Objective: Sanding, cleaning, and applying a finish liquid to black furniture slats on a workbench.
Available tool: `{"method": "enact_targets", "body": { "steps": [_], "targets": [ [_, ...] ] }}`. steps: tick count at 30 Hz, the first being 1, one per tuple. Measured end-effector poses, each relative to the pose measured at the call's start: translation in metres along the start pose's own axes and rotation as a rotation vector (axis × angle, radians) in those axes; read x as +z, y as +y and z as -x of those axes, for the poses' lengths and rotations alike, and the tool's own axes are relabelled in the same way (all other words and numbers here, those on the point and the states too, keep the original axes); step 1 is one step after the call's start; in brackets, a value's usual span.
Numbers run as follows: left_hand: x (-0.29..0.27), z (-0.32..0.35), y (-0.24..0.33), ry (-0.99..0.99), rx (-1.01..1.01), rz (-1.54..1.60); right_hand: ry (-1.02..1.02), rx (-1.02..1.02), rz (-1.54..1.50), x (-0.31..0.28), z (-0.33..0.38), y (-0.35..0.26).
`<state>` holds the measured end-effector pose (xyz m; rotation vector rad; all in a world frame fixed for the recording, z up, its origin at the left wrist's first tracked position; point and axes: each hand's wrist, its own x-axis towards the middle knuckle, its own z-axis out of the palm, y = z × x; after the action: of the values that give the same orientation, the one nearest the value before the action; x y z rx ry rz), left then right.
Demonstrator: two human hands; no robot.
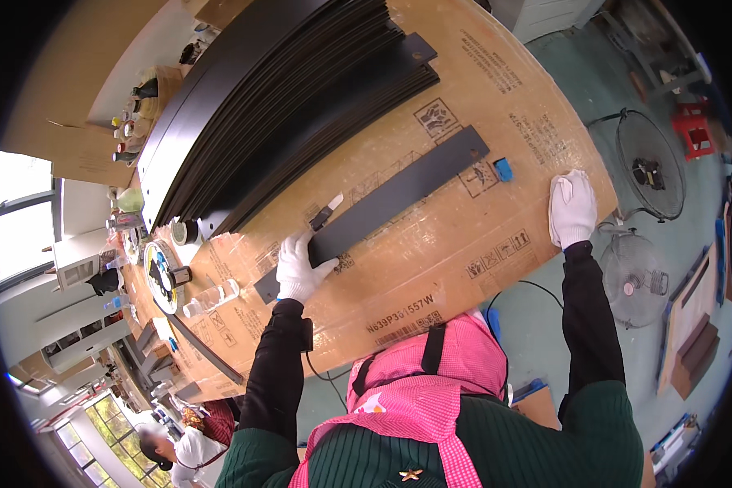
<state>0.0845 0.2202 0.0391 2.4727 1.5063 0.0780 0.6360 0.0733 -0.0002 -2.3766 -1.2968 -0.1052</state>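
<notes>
A long dark grey strip [407,189] with a small hole near its far end lies slantwise on the cardboard-covered table [431,268]. My left hand [299,270], in a white glove, straddles the strip's near part, fingers over one edge and thumb at the other. Beside the strip, close to that hand, is a small knife [325,213] with a pale blade and dark handle. My right hand [572,210], also gloved in white, rests at the table's right edge with fingers folded together; whatever it may hold is hidden. A small blue piece [503,169] lies between the strip's far end and my right hand.
Stacked dark strips [301,106] cover the far left. A clear bottle [211,298], a round tray [163,276] and a loose dark strip [206,348] lie left. Standing fans [649,163], a red stool [694,132] and another person [195,451] are beyond the table.
</notes>
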Motion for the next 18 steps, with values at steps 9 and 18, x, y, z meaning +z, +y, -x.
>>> {"method": "enact_targets", "body": {
  "steps": [9, 18],
  "targets": [
    [-0.015, 0.095, 0.046, 0.070, -0.040, 0.251, 0.139, 0.175, -0.228, 0.034, 0.008, 0.046],
    [0.010, 0.165, 0.054, -0.115, -0.034, 0.251, 0.101, 0.788, -1.073, -0.061, 0.017, -0.013]
  ]
}}
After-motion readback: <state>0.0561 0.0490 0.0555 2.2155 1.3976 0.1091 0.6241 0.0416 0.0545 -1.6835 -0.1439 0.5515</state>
